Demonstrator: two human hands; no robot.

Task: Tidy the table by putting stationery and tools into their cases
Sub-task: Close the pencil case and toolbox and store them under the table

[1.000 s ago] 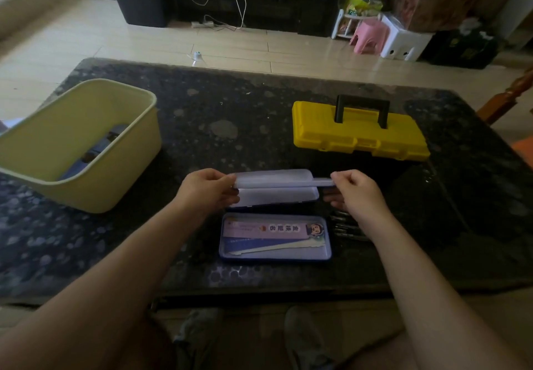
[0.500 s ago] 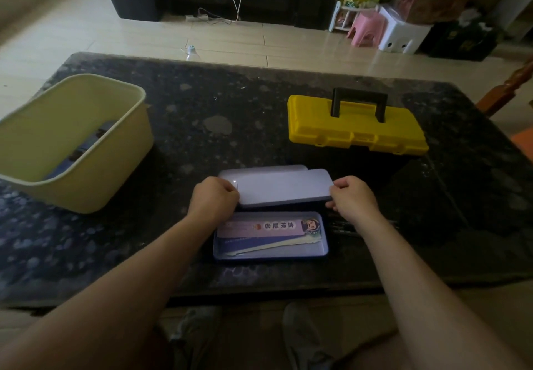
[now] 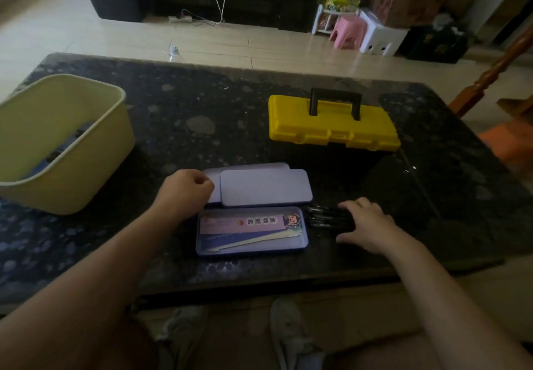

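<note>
Near the front edge of the dark speckled table [image 3: 259, 104] the blue pencil case [image 3: 251, 251] lies open, long side toward the person. Inside it are a printed purple card [image 3: 245, 222] and a thin white strip [image 3: 253, 240] lying aslant below the card. Just behind the case, touching its far edge, rests a pale lid [image 3: 265, 188], and a second pale panel [image 3: 245, 168] shows from under it, offset to the left.

At the left end of these panels sits the left hand [image 3: 184, 191], fingers curled with the thumb against them; whether it pinches a panel edge cannot be told. Right of the case, a bunch of dark pens [image 3: 324, 217] lies on the table with the tips pointing at the case. Over them is the right hand [image 3: 367, 225], fingers spread and only slightly bent, thumb stretched out toward the person, not closed round the pens. The two hands are well apart.

Farther back on the right stands a yellow toolbox [image 3: 331, 129], closed, its black handle [image 3: 334, 95] upright. On the left edge sits a pale yellow tub [image 3: 95, 165] with something dark [image 3: 66, 142] in its bottom.
</note>
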